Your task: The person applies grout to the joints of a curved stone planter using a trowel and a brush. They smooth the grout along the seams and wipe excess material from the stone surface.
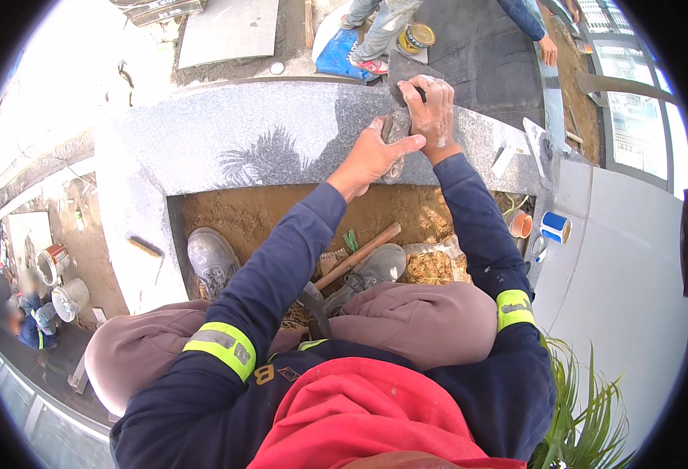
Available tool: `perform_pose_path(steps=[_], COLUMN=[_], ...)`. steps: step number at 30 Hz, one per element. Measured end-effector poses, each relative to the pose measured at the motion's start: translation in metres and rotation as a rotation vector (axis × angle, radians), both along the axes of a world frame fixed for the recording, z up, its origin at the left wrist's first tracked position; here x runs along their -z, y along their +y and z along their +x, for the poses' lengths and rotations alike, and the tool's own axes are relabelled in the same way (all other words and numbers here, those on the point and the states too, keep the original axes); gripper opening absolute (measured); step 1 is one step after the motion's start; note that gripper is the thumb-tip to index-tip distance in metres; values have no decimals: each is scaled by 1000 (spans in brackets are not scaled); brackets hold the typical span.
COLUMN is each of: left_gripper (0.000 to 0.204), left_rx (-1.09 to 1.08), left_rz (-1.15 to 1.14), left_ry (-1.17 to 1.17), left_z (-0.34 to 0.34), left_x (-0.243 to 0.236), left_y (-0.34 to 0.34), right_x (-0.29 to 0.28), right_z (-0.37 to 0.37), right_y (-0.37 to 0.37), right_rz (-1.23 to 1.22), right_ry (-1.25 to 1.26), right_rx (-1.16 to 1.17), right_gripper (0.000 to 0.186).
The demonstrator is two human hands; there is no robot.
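My left hand (374, 159) and my right hand (433, 117) meet over the speckled grey stone ledge (195, 141). White dust or paste marks the right fingers. That hand is closed at a dark, flat blade (408, 72) which looks like a trowel's. My left thumb points across toward the right wrist, its fingers curled around a rough, grey, mortar-smeared piece (395, 134). This piece runs between both hands; whether it joins the blade is hidden by the fingers.
Between my shoes lies a wooden-handled tool (360, 255) in the soil bed. A brush (145, 246) rests on the left ledge. At right are a blue-and-white can (555, 227) and orange pipe (520, 224). Beyond the ledge stand another person's legs (385, 30) beside a yellow-lidded tin (417, 37).
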State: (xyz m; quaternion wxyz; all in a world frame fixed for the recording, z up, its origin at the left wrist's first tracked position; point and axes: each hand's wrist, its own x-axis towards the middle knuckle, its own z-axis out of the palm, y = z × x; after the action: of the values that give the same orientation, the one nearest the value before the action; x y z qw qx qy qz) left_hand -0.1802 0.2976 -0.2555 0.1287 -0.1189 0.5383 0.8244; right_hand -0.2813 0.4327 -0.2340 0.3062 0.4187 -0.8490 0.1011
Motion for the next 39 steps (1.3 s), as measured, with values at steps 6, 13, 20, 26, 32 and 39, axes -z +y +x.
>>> perform_pose_path(steps=[6, 13, 20, 26, 32, 39], left_gripper=[50, 49, 51, 47, 46, 30], left_rx=[27, 129, -12, -182, -470, -554], left_rz=[-74, -345, -698, -696, -782, -923], left_ry=[92, 276, 513, 715, 496, 568], left_z=[-46, -89, -81, -96, -113, -98], left_x=[-33, -98, -130, -134, -99, -111], left_y=[-34, -86, -126, -156, -209, -200], right_x=[-42, -79, -117, -150, -175, -173], right_z=[-15, 14, 0, -35, -18, 7], right_y=[-25, -83, -127, -114, -138, -187], right_rz=[-504, -1292, -1318, -839, -571, -469], right_ry=[117, -1755, -1636, -1409, -699, -392], right_rx=[294, 187, -155, -24, 77, -126], right_gripper=[28, 34, 29, 28, 33, 43])
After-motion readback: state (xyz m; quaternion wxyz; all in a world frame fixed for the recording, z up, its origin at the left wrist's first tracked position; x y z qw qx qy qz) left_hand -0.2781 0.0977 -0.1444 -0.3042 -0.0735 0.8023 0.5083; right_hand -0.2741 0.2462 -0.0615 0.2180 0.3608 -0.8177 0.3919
